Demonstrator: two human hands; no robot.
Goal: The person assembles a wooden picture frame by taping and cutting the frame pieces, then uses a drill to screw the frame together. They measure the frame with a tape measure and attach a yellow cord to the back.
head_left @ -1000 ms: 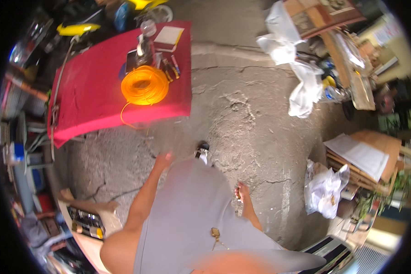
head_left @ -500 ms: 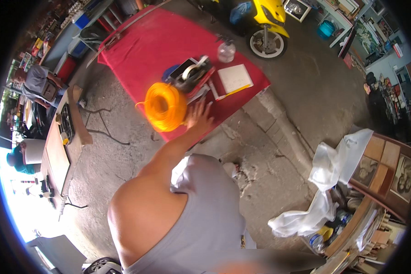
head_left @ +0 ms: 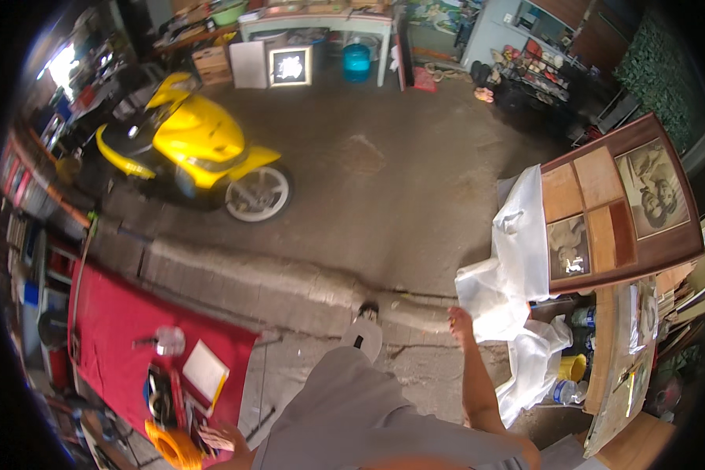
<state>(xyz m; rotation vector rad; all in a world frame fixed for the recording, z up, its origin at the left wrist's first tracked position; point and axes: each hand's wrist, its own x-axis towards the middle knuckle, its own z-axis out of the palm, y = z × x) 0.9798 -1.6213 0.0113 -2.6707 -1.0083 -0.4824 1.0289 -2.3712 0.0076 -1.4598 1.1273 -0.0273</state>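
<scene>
Walking seems the step: we're holding our left hand (head_left: 221, 438) spread near the orange coil (head_left: 172, 449), right hand (head_left: 461, 326) curled, contents unclear; gripping calls for closing the left.

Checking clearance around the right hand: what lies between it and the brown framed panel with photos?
White plastic sheeting lies between the right hand and the brown framed panel, as the head view shows.
</scene>
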